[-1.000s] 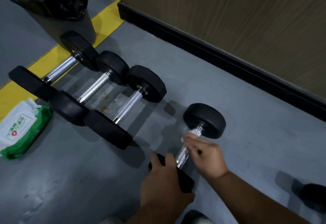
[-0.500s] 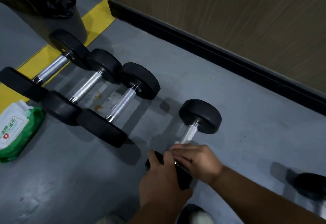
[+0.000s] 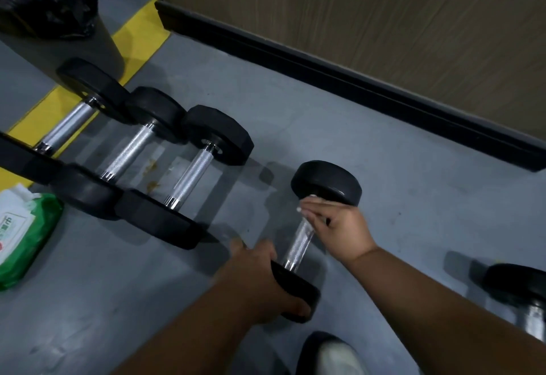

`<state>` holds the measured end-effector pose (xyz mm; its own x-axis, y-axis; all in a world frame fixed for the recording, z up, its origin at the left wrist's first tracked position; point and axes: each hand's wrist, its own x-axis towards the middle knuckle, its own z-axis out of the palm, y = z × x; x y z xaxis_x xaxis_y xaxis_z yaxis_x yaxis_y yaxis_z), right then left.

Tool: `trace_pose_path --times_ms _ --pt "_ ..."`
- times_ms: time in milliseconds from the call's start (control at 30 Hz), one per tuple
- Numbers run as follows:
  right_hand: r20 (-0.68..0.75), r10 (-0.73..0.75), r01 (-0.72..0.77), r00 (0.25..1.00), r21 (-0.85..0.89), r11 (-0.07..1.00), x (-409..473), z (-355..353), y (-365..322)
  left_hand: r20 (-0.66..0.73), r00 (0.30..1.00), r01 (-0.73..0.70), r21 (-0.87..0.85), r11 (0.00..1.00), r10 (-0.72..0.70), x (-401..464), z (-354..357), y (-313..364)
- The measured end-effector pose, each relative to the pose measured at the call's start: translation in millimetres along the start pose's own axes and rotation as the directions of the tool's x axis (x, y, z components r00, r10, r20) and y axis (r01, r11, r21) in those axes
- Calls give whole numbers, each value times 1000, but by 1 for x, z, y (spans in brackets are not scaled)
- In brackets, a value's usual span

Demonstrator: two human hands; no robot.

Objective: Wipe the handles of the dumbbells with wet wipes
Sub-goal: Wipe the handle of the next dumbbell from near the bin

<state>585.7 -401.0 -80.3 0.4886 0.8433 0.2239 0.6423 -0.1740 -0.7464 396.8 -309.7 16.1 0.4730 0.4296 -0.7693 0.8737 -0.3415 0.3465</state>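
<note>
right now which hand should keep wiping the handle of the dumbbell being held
Right. The right hand already pinches the wet wipe at the handle's far end, while the left hand grips the near weight head, steadying the dumbbell.

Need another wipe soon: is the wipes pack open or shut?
Open: white wipe material sticks out of the top of the green wipes pack.

Right hand (image 3: pixel 339 227) grips dumbbell handle (image 3: pixel 300 243); left hand (image 3: pixel 260 274) holds its near weight (image 3: pixel 295 289).
</note>
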Motion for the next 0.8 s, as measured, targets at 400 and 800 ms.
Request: trace_pose_path --times_ms 400,800 --pt "40 43 -40 998 -80 996 -11 -17 3 -66 996 51 -201 978 -65 3 42 19" --pt "523 70 75 849 -250 965 -42 -31 -53 -186 982 1 -170 985 -33 -6 54 27"
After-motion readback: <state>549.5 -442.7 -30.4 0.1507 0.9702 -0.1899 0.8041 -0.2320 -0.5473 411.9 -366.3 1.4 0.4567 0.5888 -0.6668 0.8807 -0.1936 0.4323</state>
